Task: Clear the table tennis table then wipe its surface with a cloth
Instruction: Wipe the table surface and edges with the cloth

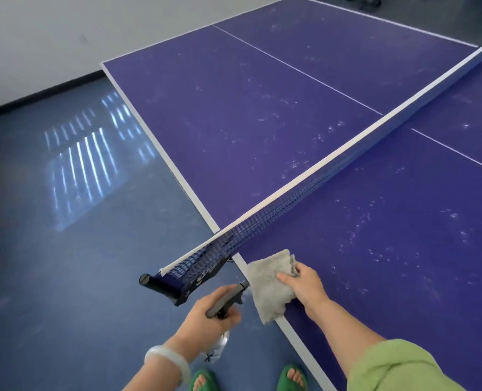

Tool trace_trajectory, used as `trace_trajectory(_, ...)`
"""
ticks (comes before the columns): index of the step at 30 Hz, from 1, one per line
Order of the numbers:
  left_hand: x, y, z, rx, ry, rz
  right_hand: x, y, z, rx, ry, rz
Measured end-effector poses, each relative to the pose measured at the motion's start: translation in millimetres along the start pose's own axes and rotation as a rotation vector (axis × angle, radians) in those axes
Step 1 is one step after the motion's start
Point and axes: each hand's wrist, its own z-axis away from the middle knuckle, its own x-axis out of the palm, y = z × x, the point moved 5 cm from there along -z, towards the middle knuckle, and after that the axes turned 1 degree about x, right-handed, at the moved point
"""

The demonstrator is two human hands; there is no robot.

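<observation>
The purple table tennis table [262, 114] fills the upper right, its surface speckled with pale marks. My right hand [304, 286] grips a folded grey cloth [268, 283] at the table's near side edge, part of the cloth hanging over the white border. My left hand [206, 311] holds a spray bottle [228, 299] with a dark trigger head, its nozzle pointing toward the cloth. The clear body of the bottle hangs below my hand over the floor.
The net [290, 198] runs diagonally across the table, and its dark clamp post [161, 286] juts out past the edge just left of my hands. Blue floor [65, 249] lies to the left, a white wall beyond. My feet in green sandals stand below.
</observation>
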Motion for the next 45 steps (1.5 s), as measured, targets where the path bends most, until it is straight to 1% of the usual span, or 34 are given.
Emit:
trace_trajectory(2,3.1,-2.7,-4.3,-0.007,-0.028,-0.057,-0.4,1.9,-1.6,-0.011,0.005,-0.004)
trace_trajectory(7,7.9,-4.9,-16.3,-0.04,-0.003,-0.137,-0.8,3.0,-4.5,-0.026,-0.027,0.001)
trace_trajectory(16,13.4,2.1,-32.1,-0.067,-0.127,-0.176,-1.2,5.5,-7.0,-0.016,-0.013,-0.025)
trace_trajectory(25,9.8,-6.2,-29.1,-0.087,-0.192,-0.256,-0.2,4.8,-7.1,0.02,-0.02,-0.054)
trace_trajectory(28,9.0,-5.4,-31.8,-0.096,-0.182,-0.239,0.1,4.8,-5.9,0.014,-0.01,-0.052)
trace_trajectory(34,3.8,4.7,-43.3,-0.143,-0.097,-0.105,-0.3,5.0,-4.7,0.014,-0.012,-0.052)
trace_trajectory(39,0.5,3.3,-38.4,-0.134,-0.162,-0.14,-0.2,5.2,-4.3,0.014,-0.011,-0.052)
trace_trajectory(45,-1.2,-6.8,-26.4,-0.174,-0.218,-0.199,1.1,5.2,-3.1,0.012,-0.007,-0.049)
